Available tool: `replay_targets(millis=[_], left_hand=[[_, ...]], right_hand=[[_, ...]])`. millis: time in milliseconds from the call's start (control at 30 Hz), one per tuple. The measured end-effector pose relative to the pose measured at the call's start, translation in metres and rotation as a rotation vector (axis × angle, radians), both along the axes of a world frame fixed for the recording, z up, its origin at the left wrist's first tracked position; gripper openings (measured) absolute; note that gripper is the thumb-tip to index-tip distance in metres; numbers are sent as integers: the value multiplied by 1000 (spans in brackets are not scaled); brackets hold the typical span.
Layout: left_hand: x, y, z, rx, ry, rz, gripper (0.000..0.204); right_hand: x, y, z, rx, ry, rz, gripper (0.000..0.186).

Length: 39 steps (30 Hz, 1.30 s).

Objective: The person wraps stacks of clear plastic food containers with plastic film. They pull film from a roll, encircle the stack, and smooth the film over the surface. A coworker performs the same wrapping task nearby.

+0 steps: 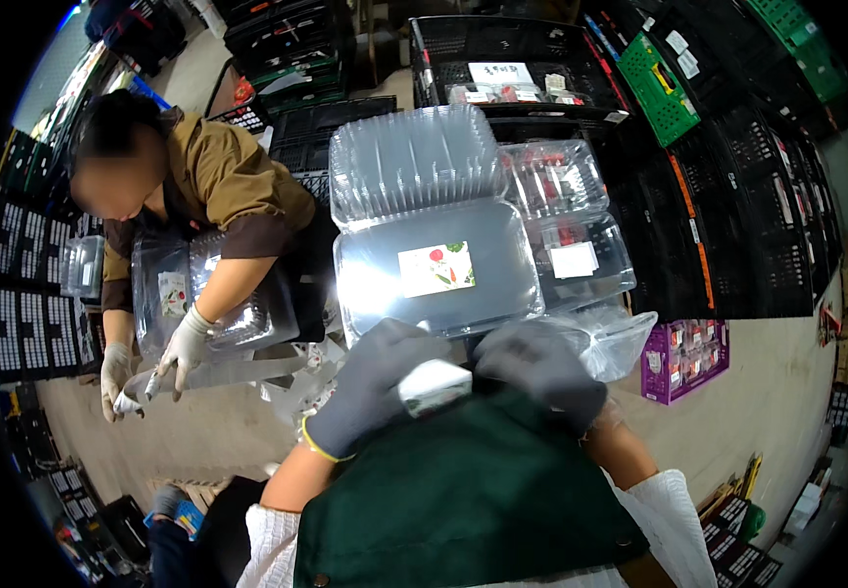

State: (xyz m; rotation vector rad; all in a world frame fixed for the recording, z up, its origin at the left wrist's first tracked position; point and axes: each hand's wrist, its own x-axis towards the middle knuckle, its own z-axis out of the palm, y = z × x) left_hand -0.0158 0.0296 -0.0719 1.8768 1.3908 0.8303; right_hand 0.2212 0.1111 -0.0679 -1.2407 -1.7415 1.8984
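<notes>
Dark green apron (473, 500) fills the bottom of the view, and right above it the gray-gloved left hand (375, 377) is wrapped around a small white label stack (436, 384), or so it looks. Can't tell what the gray-gloved right hand (541, 367) is doing: it's blurred and its fingertips don't show clearly. Just past both hands sits an open clear clamshell (370, 304), flat half nearer, ribbed half behind, with a vegetable-print label (437, 269) on the flat part.

Honestly, a few things look risky to me. Thick glove fingers could peel two labels at once or crease one. Any sticker set down on that slick plastic might go on crooked if the clamshell skids under a push. And that crumpled clear bag (605, 343) beside the right hand could snag on a sleeve or stick to loose adhesive.
</notes>
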Motion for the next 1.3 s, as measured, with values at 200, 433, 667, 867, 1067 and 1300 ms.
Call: replay_targets(millis=[200,433,667,867,1067,1300], left_hand=[[5,-17,-21,-63,-278,17,26],[25,-19,-25,-269,-327,141,17],[31,18,-6,-744,-531,243,18],[24,34,-30,-555,-687,300,29],[8,34,-45,-270,-26,378,15],[-51,7,-41,-299,70,239,23]], right_hand=[[48,25,-63,342,-334,-324,21],[47,30,-56,236,-293,-343,29],[-8,26,-6,-310,357,-187,33],[-34,18,-14,113,-48,176,36],[-40,22,-20,550,-147,187,22],[-15,63,-61,-83,151,-533,24]])
